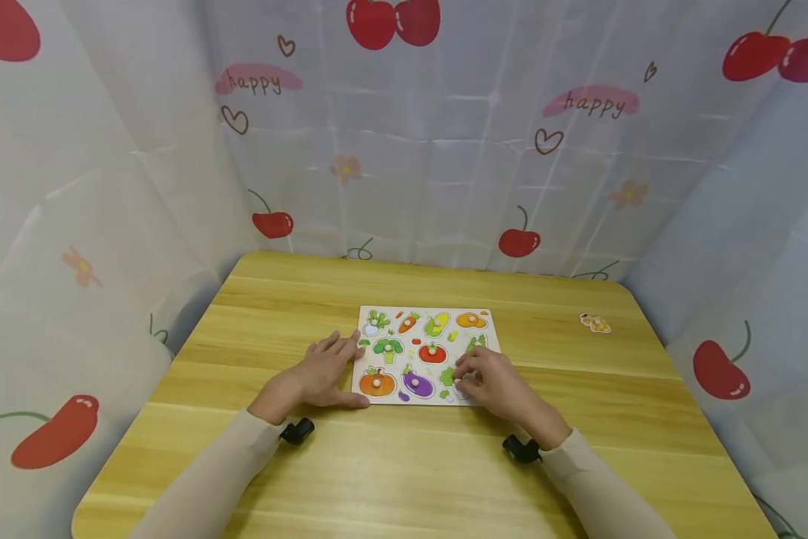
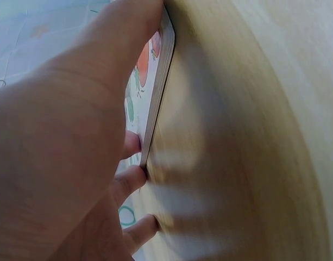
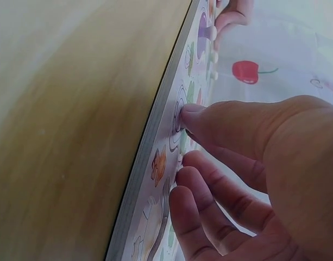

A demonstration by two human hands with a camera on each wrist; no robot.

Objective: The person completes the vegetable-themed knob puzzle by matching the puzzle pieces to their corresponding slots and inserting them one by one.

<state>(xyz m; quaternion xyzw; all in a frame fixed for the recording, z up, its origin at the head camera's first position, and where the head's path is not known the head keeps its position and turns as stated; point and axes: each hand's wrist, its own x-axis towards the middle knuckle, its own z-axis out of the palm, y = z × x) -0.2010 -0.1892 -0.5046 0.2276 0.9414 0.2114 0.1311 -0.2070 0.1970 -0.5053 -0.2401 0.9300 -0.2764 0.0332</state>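
Observation:
A white knobbed vegetable puzzle board (image 1: 404, 358) lies on the wooden table. Spread along its left side is my left hand (image 1: 323, 372), with the thumb at the near left corner and fingertips at the edge. My right hand (image 1: 498, 380) is over the near right corner, pinching a leafy green vegetable piece (image 1: 447, 376) by its knob between thumb and index finger. In the right wrist view the thumb (image 3: 226, 119) lies right at the board face, hiding much of this piece. Pumpkin (image 1: 377, 384), eggplant (image 1: 418, 383), tomato (image 1: 433, 353) and broccoli (image 1: 388, 349) pieces sit on the board.
A small yellow-orange puzzle piece (image 1: 596, 323) lies apart on the table (image 1: 404, 464) at the far right. White curtains (image 1: 417, 180) printed with cherries and hearts surround the table at the back and sides.

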